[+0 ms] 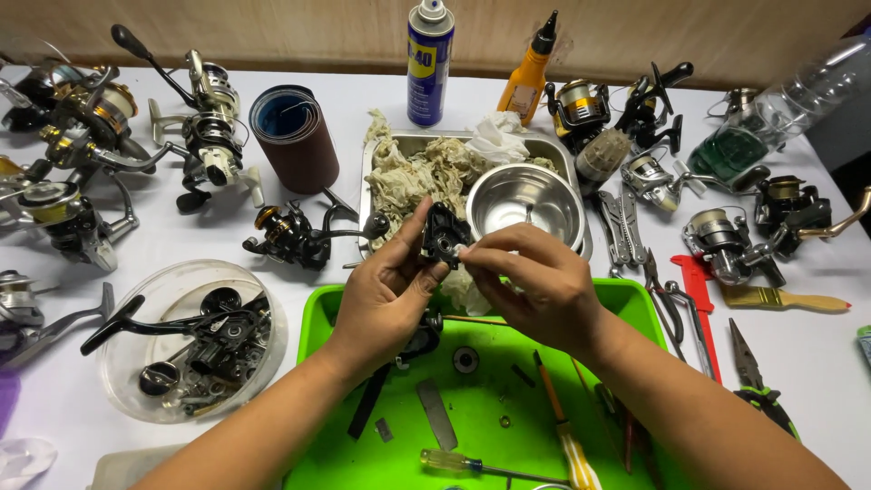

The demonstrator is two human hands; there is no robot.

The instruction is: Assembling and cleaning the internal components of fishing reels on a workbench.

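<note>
- Far left of the frame: a clutter of spinning reels (86, 118) lies on the white table (817, 363), and a clear round tub (186, 340) of loose reel parts sits just beside the green tray (313, 318). An elbow swinging out could easily catch that tub and scatter the lot.
- Centre: the left hand (386, 295) has its thumb and fingers clamped around a small black reel body (445, 238), held up over the tray's far edge, just in front of the metal pan of rags (413, 168).
- Just right of that, the right hand (535, 281) has its fingertips pinched together on something tiny at the body's side (too small to tell what). My guess is that's the main risk: one slip and it bounces off the tray, or disappears into the rags.
- Lower centre: a screwdriver (454, 463), washers and flat bits lie loose in the tray, easy to mix up.
- Right: pliers (758, 381), a brush (785, 298) and more reels are near the right forearm, so a snag there looks plausible.
</note>
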